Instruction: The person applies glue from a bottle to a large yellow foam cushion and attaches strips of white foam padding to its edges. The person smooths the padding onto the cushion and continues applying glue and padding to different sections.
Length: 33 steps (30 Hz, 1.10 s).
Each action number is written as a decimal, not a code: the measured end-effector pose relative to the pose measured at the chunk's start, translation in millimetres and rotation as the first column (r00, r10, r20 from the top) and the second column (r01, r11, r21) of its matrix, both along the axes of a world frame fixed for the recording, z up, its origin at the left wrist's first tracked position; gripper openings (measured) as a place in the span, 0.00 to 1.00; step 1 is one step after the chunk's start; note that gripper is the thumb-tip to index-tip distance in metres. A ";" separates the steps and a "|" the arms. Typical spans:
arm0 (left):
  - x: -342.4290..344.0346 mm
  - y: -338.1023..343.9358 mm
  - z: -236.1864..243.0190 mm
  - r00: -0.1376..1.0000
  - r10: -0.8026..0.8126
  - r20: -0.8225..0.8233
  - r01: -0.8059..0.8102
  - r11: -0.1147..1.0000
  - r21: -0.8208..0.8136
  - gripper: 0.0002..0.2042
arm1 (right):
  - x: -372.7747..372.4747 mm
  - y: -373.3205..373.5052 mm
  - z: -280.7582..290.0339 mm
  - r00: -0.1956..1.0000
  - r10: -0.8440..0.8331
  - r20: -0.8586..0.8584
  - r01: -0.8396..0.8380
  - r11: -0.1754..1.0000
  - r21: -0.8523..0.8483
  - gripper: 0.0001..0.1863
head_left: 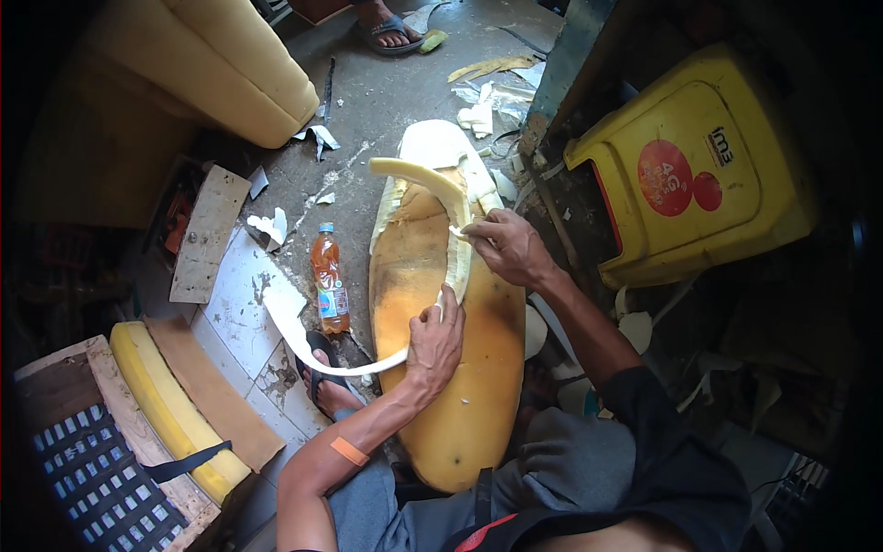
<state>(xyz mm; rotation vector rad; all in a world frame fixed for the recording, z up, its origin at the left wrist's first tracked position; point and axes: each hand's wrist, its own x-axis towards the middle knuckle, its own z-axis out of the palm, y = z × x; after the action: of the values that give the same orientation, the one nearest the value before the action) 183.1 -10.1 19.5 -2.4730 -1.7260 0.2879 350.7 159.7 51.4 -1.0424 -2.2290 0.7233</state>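
A long oval orange-tan foam pad (451, 405), darkened in patches, lies between my legs, its top end wrapped in torn white material (432, 138). A curved pale foam strip (405, 168) runs down over it. My left hand (432, 345) is closed on that strip's lower part, where a white ribbon of material (294, 327) trails off leftward. My right hand (506, 248) is higher, beside the strip, pinching a small white piece at its edge. A bottle of orange drink (329, 294) stands left of the pad.
A yellow plastic stool (690, 166) sits at right, a beige padded piece (230, 64) at upper left. A wooden board (207, 235) and a wood-framed webbed seat (101, 469) are at left. Another person's sandalled foot (388, 35) is at the top. Scraps litter the floor (359, 92).
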 end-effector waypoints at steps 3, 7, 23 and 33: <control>25.9 2.0 -0.9 0.974 0.039 -0.221 -0.038 0.999 0.009 0.22 | -4.8 6.0 -2.9 0.995 -0.031 0.094 0.022 0.995 0.092 0.08; 55.5 13.5 10.1 0.834 -0.087 -0.544 0.016 0.991 -0.134 0.24 | -14.3 18.9 -8.4 0.984 -0.023 0.177 -0.006 0.986 0.165 0.06; 69.3 11.2 -7.7 0.845 -0.040 -0.533 -0.068 0.981 -0.182 0.24 | -29.7 7.6 -24.0 0.906 0.142 0.398 -0.212 0.968 0.137 0.07; 57.2 66.5 67.1 0.966 0.258 -0.022 -0.259 0.965 -0.031 0.23 | 13.1 -0.7 48.0 0.886 -0.300 -0.353 0.220 0.943 -0.250 0.12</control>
<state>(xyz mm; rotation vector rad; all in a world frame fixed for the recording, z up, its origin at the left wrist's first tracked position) 240.3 56.4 86.6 -2.2561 -2.0537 0.3624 363.8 159.0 99.4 -1.1551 -1.6644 0.9569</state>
